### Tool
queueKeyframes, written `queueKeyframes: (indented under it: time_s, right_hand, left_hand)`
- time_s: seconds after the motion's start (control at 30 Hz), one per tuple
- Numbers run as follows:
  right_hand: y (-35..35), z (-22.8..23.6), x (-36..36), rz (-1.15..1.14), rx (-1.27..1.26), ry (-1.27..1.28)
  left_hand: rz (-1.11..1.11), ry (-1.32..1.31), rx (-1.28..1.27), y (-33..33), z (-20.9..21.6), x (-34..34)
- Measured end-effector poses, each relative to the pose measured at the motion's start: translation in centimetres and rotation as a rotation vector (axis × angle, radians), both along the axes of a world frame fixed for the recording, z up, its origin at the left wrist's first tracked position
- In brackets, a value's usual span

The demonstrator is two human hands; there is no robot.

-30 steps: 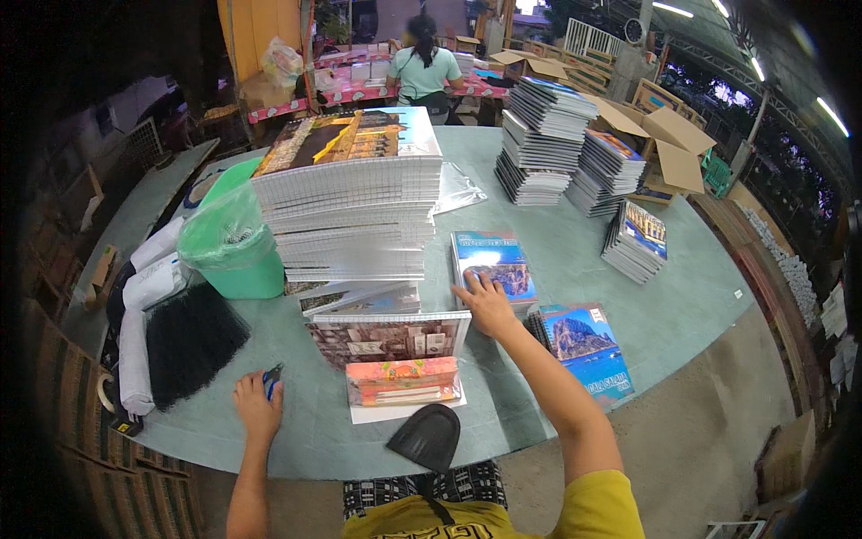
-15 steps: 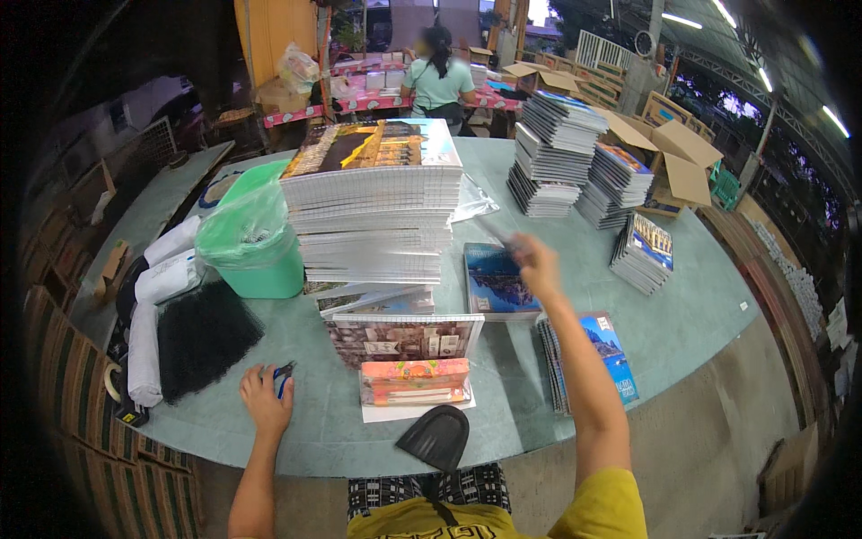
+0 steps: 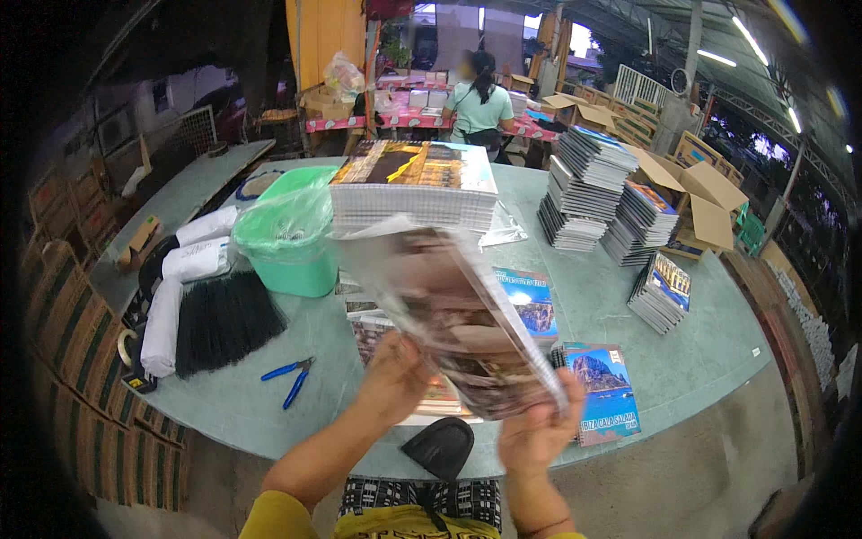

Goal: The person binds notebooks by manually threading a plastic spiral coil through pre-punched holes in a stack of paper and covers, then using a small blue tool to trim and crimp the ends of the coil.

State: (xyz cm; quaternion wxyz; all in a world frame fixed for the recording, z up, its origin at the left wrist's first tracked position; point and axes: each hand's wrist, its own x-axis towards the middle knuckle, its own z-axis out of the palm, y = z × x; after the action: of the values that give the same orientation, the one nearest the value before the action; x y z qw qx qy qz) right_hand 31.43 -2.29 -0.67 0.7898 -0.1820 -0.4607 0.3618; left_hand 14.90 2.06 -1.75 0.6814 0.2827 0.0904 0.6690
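Near left, blue pliers (image 3: 295,387) lie on a green table (image 3: 242,400), with a green bin (image 3: 289,272) farther off. Your left hand (image 3: 395,377) grips the near left edge of a tilted brown book (image 3: 449,319), blurred, perhaps just loose pages, raised before a tall stack (image 3: 413,208). Your right hand (image 3: 541,429) holds its near right corner. Right of that lies a blue notebook (image 3: 609,400).

Left of the green bin (image 3: 301,280), a white roll (image 3: 196,259) bears dark handwriting. Right of the bin, pale capitals cross a blue spiral notebook (image 3: 606,395) and a blue-covered book (image 3: 536,314).
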Motion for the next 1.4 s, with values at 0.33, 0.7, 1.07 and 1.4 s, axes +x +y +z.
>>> queueKeyframes:
  time_s: [0.33, 0.7, 1.07, 1.4]
  right_hand:
    - [4.4, -5.0, 3.2, -0.138, -0.431, -0.510]
    - [8.5, -6.6, 2.8, -0.014, -0.365, -0.500]
    - [10.8, -6.1, -1.3, 0.119, -0.525, -0.232]
    - [12.9, -5.9, -1.4, -0.100, -0.446, -0.318]
  left_hand:
    - [0.641, 2.107, 0.785, 2.2, 8.3, -3.7]
    - [1.034, 1.138, 0.056, 0.2, -4.6, -10.9]
    - [0.643, 0.726, -0.302, 2.2, -8.8, -4.4]
    - [1.072, 1.553, -0.240, -2.6, -7.1, -23.8]
